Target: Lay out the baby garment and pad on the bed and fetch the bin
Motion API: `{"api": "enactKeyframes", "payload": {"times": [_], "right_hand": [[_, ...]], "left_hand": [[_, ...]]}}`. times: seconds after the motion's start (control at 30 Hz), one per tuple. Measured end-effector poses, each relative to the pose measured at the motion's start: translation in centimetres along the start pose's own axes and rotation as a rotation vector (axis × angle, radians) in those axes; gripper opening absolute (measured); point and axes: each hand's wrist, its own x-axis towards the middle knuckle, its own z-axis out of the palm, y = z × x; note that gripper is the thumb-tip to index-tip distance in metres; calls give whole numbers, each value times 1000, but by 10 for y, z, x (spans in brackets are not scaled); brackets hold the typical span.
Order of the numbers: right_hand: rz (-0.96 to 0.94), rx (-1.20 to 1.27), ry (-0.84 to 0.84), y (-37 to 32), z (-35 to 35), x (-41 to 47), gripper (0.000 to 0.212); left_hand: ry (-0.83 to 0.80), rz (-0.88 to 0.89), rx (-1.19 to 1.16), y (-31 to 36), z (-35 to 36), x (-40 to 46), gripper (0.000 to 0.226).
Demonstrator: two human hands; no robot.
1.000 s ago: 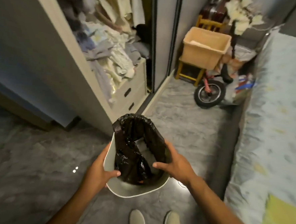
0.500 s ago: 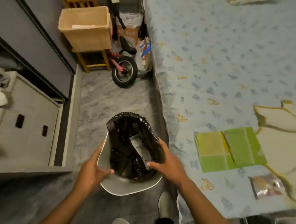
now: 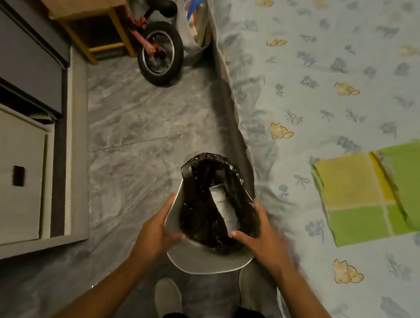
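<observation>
A white bin [image 3: 207,262] lined with a black bag is held over the floor, close beside the bed's edge. My left hand [image 3: 157,232] grips its left rim and my right hand [image 3: 260,238] grips its right rim. A white object lies inside the bag. On the patterned bed sheet [image 3: 331,92] at the right lies a green and yellow garment [image 3: 374,193], spread flat. The pad is out of view.
A child's pink balance bike [image 3: 159,50] stands on the grey floor ahead, next to a wooden stool [image 3: 98,36] and a bag of things [image 3: 195,18]. White drawers [image 3: 13,178] of a wardrobe stand at the left. My feet [image 3: 168,299] show below the bin.
My view has swung right from the wardrobe toward the bed and tilted downward. The bin, still held in both hands, has come nearer to the bed's edge.
</observation>
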Motion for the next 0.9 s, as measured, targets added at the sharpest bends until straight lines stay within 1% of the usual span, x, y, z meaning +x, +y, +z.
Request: {"api": "enactKeyframes", "payload": {"times": [0.07, 0.2, 0.37, 0.53, 0.67, 0.8, 0.9], "right_hand": [[40, 53, 14, 24, 13, 14, 99], [78, 79, 43, 58, 27, 36, 97], [88, 147, 2, 88, 36, 62, 98], [103, 213, -47, 108, 47, 77, 98], [105, 242, -14, 119, 52, 80, 94], [78, 253, 26, 117, 52, 82, 88], [67, 219, 53, 104, 49, 75, 86]], "left_hand": [[-20, -10, 6, -20, 12, 16, 89], [-25, 0, 20, -53, 36, 44, 85], [-24, 1, -1, -91, 59, 62, 93], [-9, -6, -66, -112, 75, 65, 86], [28, -1, -65, -122, 83, 70, 86], [24, -27, -15, -121, 83, 71, 97], [13, -146, 74, -108, 79, 68, 108]]}}
